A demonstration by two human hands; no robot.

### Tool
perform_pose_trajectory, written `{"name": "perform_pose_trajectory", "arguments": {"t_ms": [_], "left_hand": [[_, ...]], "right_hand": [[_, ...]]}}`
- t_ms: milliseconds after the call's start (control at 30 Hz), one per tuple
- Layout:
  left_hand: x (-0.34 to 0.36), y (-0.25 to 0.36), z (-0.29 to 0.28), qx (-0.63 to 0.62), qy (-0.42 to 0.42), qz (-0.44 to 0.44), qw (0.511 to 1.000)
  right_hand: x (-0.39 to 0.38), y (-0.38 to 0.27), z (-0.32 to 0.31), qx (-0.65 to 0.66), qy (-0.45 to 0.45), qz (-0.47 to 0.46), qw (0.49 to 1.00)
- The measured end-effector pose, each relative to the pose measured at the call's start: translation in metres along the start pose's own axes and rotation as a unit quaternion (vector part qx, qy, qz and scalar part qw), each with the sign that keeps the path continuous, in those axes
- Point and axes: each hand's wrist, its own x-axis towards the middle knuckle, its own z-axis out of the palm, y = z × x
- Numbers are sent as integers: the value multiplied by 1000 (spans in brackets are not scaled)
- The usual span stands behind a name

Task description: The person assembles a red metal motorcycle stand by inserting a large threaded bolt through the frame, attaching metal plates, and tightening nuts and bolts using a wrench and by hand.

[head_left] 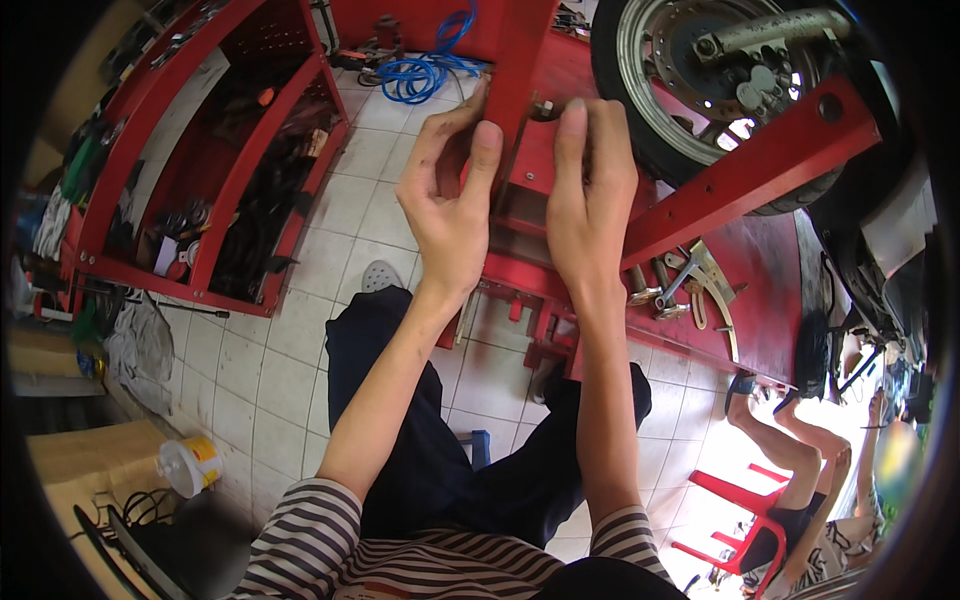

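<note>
My left hand (447, 195) is raised beside a red upright post (520, 65). Its fingers are curved and a gap shows between them and the thumb; nothing is visible inside. Level with it, my right hand (592, 200) is held up with thumb extended and fingers bent, likewise with no object showing in it. Red metal of a lift bench (765, 285) appears between and behind the hands; I cannot tell whether either one touches it. A slanted red arm (750, 180) of the bench rises right of my right hand.
A motorcycle wheel (655, 110) stands at the upper right. Metal parts (690, 285) lie on the bench. At left is a red tool cart (205, 250); a blue hose (405, 82) lies coiled beyond it. A white bucket (190, 467) sits lower left. Another person (810, 470) is near a red chair (735, 520).
</note>
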Motion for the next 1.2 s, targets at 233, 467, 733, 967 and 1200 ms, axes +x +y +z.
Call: {"name": "perform_pose_trajectory", "arguments": {"t_ms": [233,467,733,967,1200], "left_hand": [[2,-6,-5,45,16,18,999],[0,-8,-1,8,19,1,1000],[-1,-6,-3,-2,8,-12,1000],[1,-5,-2,10,18,3,1000],[1,-4,-3,-16,-10,-2,1000]], "right_hand": [[6,-6,5,30,22,-26,999],[4,-1,-1,25,27,-36,999],[5,-2,1,30,-12,11,999],[4,2,4,104,-6,-14,994],[8,-6,0,118,14,18,993]]}}
